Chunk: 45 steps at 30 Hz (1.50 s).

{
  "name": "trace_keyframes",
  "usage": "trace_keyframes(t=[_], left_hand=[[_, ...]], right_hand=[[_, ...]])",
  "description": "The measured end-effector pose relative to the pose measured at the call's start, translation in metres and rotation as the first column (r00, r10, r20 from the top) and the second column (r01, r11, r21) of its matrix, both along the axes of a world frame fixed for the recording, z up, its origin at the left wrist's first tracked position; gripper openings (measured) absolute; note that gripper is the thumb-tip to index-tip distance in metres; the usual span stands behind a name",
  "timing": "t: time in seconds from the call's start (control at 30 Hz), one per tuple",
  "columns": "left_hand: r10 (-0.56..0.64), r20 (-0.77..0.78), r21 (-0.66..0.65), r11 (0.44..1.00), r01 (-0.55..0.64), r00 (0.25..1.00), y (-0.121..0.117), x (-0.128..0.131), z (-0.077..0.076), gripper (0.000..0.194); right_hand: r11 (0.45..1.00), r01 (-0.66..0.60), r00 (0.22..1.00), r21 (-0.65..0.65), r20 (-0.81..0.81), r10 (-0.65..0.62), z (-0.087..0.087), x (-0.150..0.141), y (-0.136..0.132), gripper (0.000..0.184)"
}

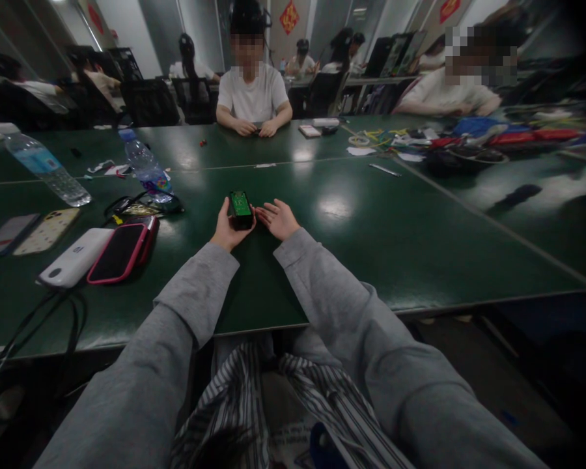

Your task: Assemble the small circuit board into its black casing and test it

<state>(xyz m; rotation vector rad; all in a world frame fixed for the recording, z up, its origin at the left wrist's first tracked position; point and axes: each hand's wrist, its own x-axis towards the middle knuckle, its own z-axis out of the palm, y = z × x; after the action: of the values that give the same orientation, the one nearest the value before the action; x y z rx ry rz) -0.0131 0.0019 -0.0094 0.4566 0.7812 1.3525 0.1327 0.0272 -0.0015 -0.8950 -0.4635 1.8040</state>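
Just above the green tabletop (361, 260), my left hand (228, 228) is closed around a small black box-shaped device (241, 210). Its top face is bright green with pale markings too small to read; whether that is a screen or a circuit board I cannot tell. To the right of it is my right hand (280, 220), palm turned up and fingers stretched out. Its fingertips are close to the device's right side, by the left fingertips, and nothing lies in the palm.
On the left lie a pink-edged phone (118, 253), a white power bank (75, 256) and a patterned phone (47, 231). Two plastic bottles (146, 166) stand behind them. A thin strip (385, 170) lies farther right, near tangled cables (395, 138). A person (252, 98) sits opposite.
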Motion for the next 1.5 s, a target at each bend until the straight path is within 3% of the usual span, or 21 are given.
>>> trace_keyframes(t=[0.3,0.67,1.0,1.2,1.5], left_hand=[[-0.084,0.199,-0.023,0.996,0.091,0.976,-0.002,0.008,0.006,0.033],[-0.115,0.125,0.076,0.991,0.106,0.985,0.000,0.009,0.000,0.030],[-0.165,0.051,0.080,0.984,0.161,0.985,0.000,0.015,0.000,0.038],[-0.047,-0.079,0.025,0.998,0.049,0.996,0.003,0.023,0.000,0.033],[0.073,-0.295,0.136,0.990,-0.033,0.953,0.004,0.029,-0.007,0.039]], right_hand=[[0.998,0.005,0.997,-0.065,-0.074,-0.009,-0.003,0.001,0.002,0.022],[0.997,0.030,0.999,-0.064,-0.037,-0.032,-0.005,-0.001,0.003,0.023],[0.998,0.040,0.999,-0.056,-0.025,-0.041,-0.011,-0.003,0.008,0.024],[0.999,-0.010,1.000,-0.045,-0.020,0.009,-0.009,-0.001,0.007,0.026],[0.999,0.012,1.000,-0.052,0.014,-0.011,-0.007,-0.003,0.005,0.026]])
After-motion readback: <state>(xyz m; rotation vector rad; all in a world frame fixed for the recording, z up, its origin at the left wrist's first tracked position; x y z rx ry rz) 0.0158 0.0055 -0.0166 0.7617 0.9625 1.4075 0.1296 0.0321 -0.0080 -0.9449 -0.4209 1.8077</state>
